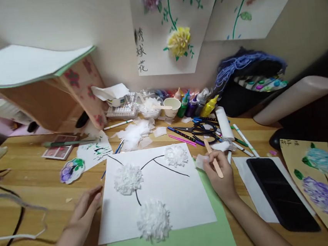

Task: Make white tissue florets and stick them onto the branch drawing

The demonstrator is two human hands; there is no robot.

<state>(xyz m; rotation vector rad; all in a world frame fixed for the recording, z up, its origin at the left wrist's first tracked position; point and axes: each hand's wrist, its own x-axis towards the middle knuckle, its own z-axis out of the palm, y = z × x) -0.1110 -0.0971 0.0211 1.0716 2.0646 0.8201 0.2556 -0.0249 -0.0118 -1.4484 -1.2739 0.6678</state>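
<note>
A white sheet of paper lies on a green sheet in front of me. It carries three white ruffled flowers: one at the lower middle, one on the left, one at upper right. Thin black stem lines run between them. My left hand rests on the table beside the paper's left edge, fingers extended, holding nothing. Off the right edge, my right hand grips a wooden craft stick. A small white tissue piece is at its fingertips; whether it is pinched I cannot tell.
Tissue scraps, black scissors and markers lie behind the paper. A paper cup and paint bottles stand near the wall. A black phone lies right, a painted palette left. Flower pictures hang above.
</note>
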